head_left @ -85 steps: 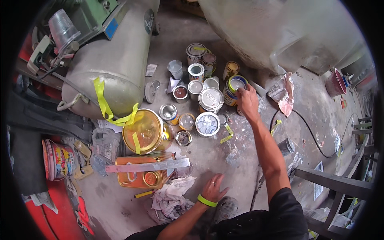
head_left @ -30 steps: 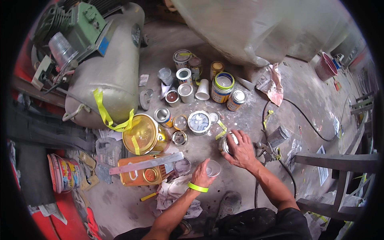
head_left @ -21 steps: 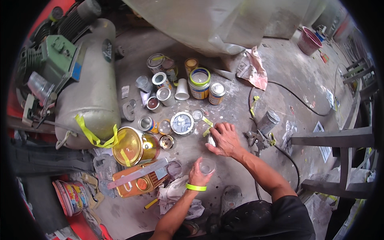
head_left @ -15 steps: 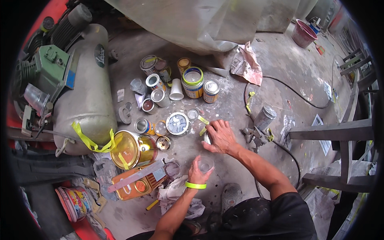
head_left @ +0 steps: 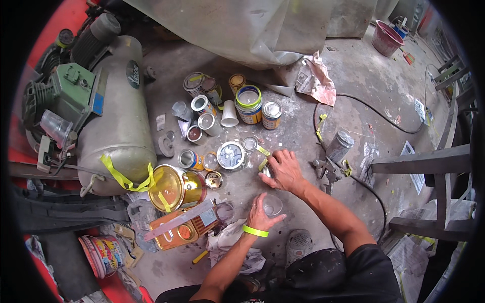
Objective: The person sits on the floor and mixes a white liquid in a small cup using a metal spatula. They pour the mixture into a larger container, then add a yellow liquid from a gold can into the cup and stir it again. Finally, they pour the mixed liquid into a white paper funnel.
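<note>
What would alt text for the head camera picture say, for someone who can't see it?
A person's right hand holds a small can from above, while the left hand is spread beside a clear plastic cup. Other cans and cups cluster on the stained floor, with a grey tank to the left.

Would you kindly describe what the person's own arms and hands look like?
Both hands are gloveless. The left hand has a bright yellow-green band at its wrist; the right hand shows no band. Black sleeves leave both forearms bare.
</note>
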Demonstrator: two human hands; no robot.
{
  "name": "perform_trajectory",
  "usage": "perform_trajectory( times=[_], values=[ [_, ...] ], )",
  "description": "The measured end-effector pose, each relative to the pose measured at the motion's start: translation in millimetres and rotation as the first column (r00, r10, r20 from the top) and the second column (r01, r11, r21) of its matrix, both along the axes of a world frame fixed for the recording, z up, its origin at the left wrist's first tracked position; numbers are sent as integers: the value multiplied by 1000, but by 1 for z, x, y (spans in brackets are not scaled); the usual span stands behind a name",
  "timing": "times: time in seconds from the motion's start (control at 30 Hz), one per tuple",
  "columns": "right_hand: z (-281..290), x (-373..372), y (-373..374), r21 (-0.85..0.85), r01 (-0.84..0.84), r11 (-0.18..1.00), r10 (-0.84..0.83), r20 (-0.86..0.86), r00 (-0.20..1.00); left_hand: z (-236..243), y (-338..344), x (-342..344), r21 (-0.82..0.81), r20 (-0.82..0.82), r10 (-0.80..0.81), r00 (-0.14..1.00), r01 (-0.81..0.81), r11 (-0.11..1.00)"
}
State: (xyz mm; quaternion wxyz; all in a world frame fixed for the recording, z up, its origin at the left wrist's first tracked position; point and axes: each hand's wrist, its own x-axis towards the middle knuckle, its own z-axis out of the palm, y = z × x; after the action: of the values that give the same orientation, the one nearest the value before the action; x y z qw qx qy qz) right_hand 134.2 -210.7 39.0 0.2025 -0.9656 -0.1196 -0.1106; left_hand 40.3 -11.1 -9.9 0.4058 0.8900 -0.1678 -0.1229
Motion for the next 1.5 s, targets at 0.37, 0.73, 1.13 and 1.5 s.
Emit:
perform_trajectory(
  times=[0.37, 0.73, 1.13, 1.5],
  values=[
    [-7, -17, 13, 96, 235, 967, -248, 146, 958, 15, -22, 46, -75, -24, 86, 996, -87, 993],
    [28, 3, -7, -80, 30, 996, -50, -253, 966, 25, -81, 72, -129, -41, 139, 989, -143, 981],
    [20, 35, -16, -48, 37, 998, -54, -415, 908, 31, -82, 76, -7, -136, 174, 975, -177, 984],
    [13, 42, -21, -69, 75, 995, -100, -510, 854, 26, -89, 75, -31, -143, 196, 970, -203, 979]
  ],
)
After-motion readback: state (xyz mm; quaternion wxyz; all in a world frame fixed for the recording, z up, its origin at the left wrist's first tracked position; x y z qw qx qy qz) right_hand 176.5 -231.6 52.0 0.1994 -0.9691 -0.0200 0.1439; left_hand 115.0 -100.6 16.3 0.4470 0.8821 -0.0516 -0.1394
